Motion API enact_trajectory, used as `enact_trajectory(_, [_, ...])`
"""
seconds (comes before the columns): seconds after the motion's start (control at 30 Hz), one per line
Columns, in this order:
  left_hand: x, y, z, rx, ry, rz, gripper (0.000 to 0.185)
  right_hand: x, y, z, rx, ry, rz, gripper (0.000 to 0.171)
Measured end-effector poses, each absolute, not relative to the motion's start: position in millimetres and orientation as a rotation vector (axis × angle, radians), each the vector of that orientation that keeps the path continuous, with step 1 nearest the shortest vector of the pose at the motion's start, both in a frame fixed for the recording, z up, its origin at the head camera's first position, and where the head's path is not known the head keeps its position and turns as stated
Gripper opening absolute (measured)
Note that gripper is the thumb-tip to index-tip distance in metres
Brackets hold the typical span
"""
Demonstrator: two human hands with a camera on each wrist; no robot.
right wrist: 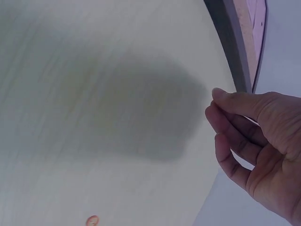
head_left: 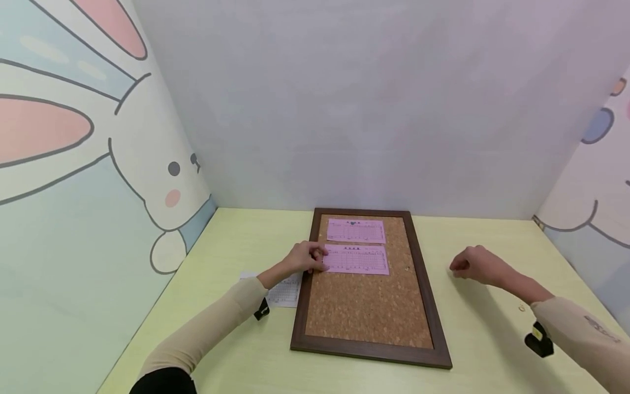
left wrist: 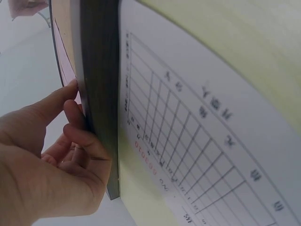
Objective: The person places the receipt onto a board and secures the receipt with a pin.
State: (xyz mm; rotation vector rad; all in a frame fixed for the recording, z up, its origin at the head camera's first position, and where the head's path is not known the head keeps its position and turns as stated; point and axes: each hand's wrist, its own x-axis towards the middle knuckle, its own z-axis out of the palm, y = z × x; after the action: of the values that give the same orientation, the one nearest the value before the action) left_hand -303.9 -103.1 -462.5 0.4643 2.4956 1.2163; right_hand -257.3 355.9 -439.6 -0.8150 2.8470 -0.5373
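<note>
A brown-framed cork board [head_left: 371, 312] lies on the table with two pink printed forms on its cork. The upper form [head_left: 356, 233] has a small dark green spot at its top edge. Below it lies the second form [head_left: 356, 261], whose left edge my left hand [head_left: 306, 257] pinches between thumb and fingers. The left wrist view shows the fingertips [left wrist: 73, 87] right at the pink paper, beside the dark frame. My right hand [head_left: 479, 266] hovers over the table right of the board. Its thumb meets the curled index finger [right wrist: 214, 115]; I cannot tell whether something tiny sits between them.
A white printed form [head_left: 285, 291] lies left of the board, partly hidden under the left forearm. On the table [head_left: 484, 350] at the right rests a small orange ring-shaped item [right wrist: 92, 220]. A grey wall [head_left: 364, 109] rises behind, with cartoon-painted walls [head_left: 147, 180] at both sides.
</note>
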Motion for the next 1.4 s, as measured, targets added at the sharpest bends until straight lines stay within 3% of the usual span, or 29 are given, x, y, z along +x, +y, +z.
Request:
enact_trajectory(0.33, [-305,-104,-466,0.469,2.499,1.229,0.029,-295,309,-422,-0.751,2.806,-0.734,0.013])
enact_trajectory(0.7, [-306,-99,-466,0.473,2.505,1.207,0.029,-317,228,-439,-0.746,2.676,-0.996,0.012])
enact_trajectory(1.07, [-307,-101,-465,0.467,2.511,1.21,0.029,-317,166,-447,-0.6,2.569,-1.103,0.015])
enact_trajectory(1.4, [-308,-102,-467,0.449,2.507,1.204,0.028,-318,142,-463,-0.428,2.634,-1.149,0.015])
